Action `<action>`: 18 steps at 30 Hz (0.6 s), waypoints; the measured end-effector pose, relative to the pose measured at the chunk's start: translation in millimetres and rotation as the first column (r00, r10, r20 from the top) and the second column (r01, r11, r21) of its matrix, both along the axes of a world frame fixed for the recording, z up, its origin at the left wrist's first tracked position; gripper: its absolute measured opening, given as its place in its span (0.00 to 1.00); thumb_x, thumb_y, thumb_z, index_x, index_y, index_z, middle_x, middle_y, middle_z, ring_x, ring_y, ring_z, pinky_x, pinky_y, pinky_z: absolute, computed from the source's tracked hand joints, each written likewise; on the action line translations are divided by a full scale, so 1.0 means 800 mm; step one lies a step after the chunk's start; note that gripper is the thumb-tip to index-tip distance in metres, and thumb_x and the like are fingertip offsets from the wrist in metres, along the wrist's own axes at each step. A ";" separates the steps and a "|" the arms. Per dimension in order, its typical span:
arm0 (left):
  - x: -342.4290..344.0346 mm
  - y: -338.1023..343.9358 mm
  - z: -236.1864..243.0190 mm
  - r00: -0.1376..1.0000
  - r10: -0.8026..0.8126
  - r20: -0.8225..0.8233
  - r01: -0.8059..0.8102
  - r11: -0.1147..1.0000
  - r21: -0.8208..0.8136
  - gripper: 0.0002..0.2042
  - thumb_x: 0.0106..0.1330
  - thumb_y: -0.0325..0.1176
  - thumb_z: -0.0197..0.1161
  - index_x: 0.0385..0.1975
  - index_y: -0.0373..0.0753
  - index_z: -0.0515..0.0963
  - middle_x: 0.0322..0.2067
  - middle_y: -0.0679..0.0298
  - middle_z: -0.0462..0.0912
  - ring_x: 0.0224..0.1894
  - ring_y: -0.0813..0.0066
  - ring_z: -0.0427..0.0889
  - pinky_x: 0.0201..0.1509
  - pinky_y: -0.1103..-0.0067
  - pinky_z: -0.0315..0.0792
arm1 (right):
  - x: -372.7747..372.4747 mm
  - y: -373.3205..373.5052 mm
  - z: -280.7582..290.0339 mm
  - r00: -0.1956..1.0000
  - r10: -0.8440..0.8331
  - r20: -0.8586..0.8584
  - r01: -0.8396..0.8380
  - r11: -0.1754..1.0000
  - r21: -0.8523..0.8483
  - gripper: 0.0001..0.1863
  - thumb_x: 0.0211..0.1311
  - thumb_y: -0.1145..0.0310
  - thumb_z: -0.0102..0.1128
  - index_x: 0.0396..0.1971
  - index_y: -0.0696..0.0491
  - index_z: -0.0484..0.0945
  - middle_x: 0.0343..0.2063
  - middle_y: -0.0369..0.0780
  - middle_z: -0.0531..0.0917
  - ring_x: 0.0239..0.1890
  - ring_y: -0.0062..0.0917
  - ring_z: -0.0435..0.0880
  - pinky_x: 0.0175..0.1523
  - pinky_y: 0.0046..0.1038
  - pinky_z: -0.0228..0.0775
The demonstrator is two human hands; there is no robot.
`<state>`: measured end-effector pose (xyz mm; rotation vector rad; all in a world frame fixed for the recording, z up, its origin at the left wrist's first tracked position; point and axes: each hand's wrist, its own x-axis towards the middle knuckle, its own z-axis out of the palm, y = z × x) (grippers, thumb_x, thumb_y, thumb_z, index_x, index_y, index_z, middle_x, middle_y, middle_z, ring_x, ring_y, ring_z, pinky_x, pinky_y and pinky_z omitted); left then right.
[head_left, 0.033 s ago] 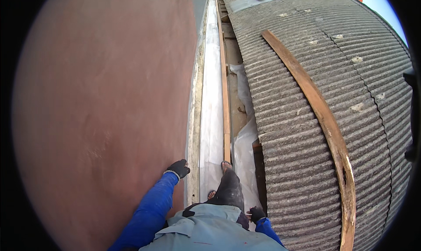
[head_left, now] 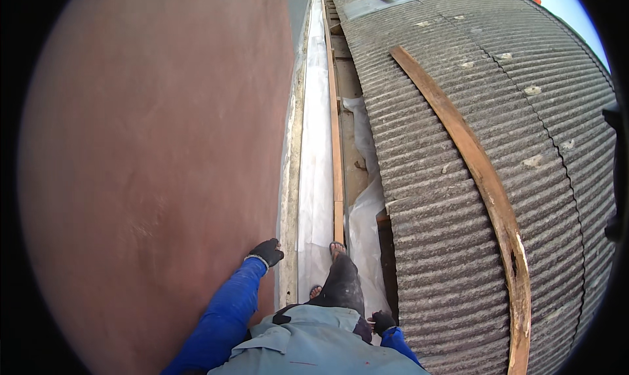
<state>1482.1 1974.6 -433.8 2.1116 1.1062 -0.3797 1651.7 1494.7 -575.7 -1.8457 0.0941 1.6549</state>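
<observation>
I stand in a narrow white-lined gutter (head_left: 316,178) between a reddish plastered wall (head_left: 164,158) and a grey corrugated roof (head_left: 458,244). My left hand (head_left: 267,252), in a black glove with a blue sleeve, rests against the wall near its bottom edge and holds nothing. My right hand (head_left: 381,322), also in a black glove, hangs low by my hip with its fingers apart and empty. It is next to a white plastic sheet (head_left: 363,217). My sandalled front foot (head_left: 337,248) is on the gutter lining.
A long wooden plank (head_left: 472,158) lies across the corrugated roof. A thin wooden batten (head_left: 337,145) runs along the gutter's right side. A dark gap (head_left: 388,250) opens at the roof's edge beside my leg. Another loose sheet (head_left: 370,4) lies far ahead.
</observation>
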 end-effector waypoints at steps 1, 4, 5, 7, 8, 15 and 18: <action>0.001 0.000 0.000 1.000 -0.002 0.012 0.002 1.000 0.029 0.23 0.56 0.39 0.63 0.50 0.34 0.74 0.46 0.50 0.82 0.51 0.54 0.80 0.56 0.68 0.72 | -0.004 -0.003 0.009 0.968 0.209 0.137 -0.219 0.974 0.055 0.08 0.72 0.67 0.41 0.44 0.49 0.71 0.40 0.40 0.82 0.34 0.31 0.85 0.32 0.36 0.77; 0.002 0.000 0.002 1.000 0.003 0.017 -0.004 1.000 0.031 0.23 0.56 0.39 0.63 0.50 0.34 0.75 0.47 0.49 0.81 0.51 0.54 0.80 0.56 0.68 0.72 | -0.004 -0.008 0.035 0.749 0.547 0.374 -0.587 0.810 -0.011 0.07 0.71 0.72 0.42 0.43 0.50 0.71 0.41 0.40 0.82 0.34 0.30 0.85 0.31 0.35 0.78; 0.002 0.000 0.003 1.000 0.002 0.026 -0.003 1.000 0.026 0.23 0.56 0.39 0.63 0.51 0.34 0.75 0.47 0.49 0.81 0.51 0.54 0.80 0.56 0.68 0.72 | -0.002 -0.006 0.041 0.698 0.574 0.427 -0.635 0.773 -0.001 0.07 0.70 0.72 0.43 0.43 0.50 0.71 0.41 0.40 0.82 0.34 0.30 0.85 0.31 0.34 0.79; 0.002 0.000 0.004 1.000 0.003 0.011 -0.003 1.000 0.024 0.24 0.56 0.40 0.63 0.51 0.33 0.75 0.48 0.48 0.81 0.52 0.54 0.80 0.57 0.68 0.72 | 0.007 -0.002 0.045 0.806 0.471 0.357 -0.502 0.865 -0.008 0.07 0.70 0.74 0.43 0.43 0.51 0.71 0.41 0.41 0.82 0.34 0.29 0.85 0.31 0.34 0.79; 0.001 0.000 0.005 1.000 0.001 0.014 -0.002 1.000 0.020 0.24 0.56 0.40 0.62 0.52 0.33 0.74 0.48 0.48 0.81 0.52 0.54 0.80 0.57 0.68 0.72 | 0.014 -0.001 0.044 0.863 0.408 0.299 -0.430 0.903 0.010 0.07 0.70 0.75 0.43 0.43 0.51 0.71 0.41 0.41 0.82 0.34 0.29 0.85 0.31 0.34 0.79; -0.003 0.002 0.007 1.000 0.006 0.003 -0.006 1.000 0.003 0.24 0.55 0.43 0.61 0.52 0.39 0.76 0.50 0.46 0.79 0.54 0.53 0.78 0.59 0.67 0.71 | 0.066 0.023 0.012 0.955 -0.288 0.070 0.292 0.955 -0.047 0.12 0.71 0.57 0.46 0.44 0.48 0.71 0.40 0.39 0.82 0.32 0.32 0.84 0.30 0.37 0.71; -0.004 0.002 0.006 1.000 -0.007 0.005 0.007 1.000 0.008 0.25 0.56 0.42 0.61 0.52 0.35 0.75 0.50 0.47 0.80 0.54 0.53 0.78 0.59 0.68 0.71 | 0.074 0.032 0.007 0.955 -0.281 0.099 0.286 0.958 -0.036 0.14 0.71 0.56 0.45 0.44 0.49 0.72 0.40 0.40 0.83 0.33 0.32 0.85 0.31 0.37 0.72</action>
